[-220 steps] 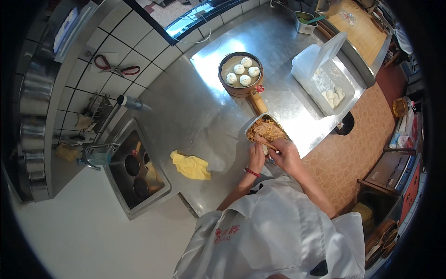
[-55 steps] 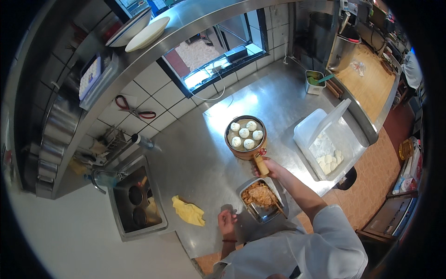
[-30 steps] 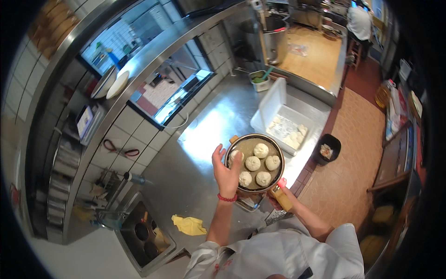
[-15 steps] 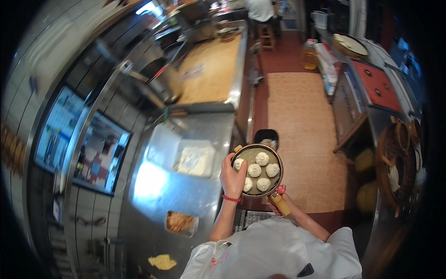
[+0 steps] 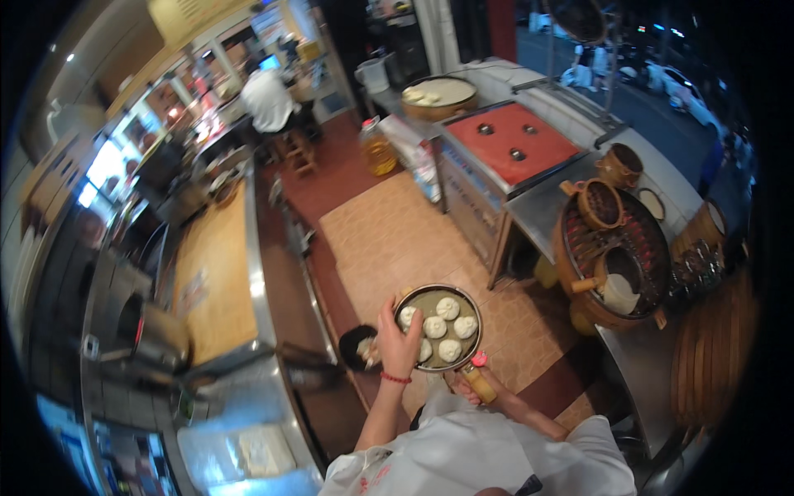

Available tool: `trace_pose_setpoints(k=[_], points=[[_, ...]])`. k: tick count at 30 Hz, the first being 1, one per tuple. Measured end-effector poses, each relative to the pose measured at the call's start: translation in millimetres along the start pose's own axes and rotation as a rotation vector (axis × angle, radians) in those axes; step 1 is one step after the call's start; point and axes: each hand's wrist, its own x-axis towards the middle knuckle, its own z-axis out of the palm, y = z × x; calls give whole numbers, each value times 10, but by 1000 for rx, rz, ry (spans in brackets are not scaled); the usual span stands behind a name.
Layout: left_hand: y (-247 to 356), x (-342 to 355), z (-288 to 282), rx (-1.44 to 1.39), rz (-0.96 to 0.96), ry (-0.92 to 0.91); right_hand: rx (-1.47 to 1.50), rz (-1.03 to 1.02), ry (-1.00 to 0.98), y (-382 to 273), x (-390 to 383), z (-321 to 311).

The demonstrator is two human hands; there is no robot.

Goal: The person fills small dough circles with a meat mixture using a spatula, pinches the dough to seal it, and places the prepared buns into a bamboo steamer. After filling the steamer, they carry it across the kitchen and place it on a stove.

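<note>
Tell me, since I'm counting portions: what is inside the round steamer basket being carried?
Five white buns show in the round steamer basket; the left hand covers its left edge, so more may hide there.

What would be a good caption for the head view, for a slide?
A person's left hand grips the rim of a round steamer tray of white buns, over a tiled kitchen floor.

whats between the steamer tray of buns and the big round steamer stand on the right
In the head view, only bare tiled floor lies between the steamer tray and the round steamer stand.

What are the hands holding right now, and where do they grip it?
A round steamer tray of buns: left hand on its left rim, right hand under its near edge.
</note>
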Motion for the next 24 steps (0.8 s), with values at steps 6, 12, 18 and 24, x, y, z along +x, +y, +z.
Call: trace_pose_setpoints(k=[6,12,18,24], points=[[-391,931,740,-138,184,-195,-10,-51,-17,-882,535,-204],[-610,1946,1169,-459,-24,-239,198,-206,171,-1867,777,-166],[-1203,2843,1548,-422,-127,-344,152,-493,413,-3001,1087,-431],[-1736,3484,2227,-496,-414,-404,150,-791,578,-4517,1489,-1362]])
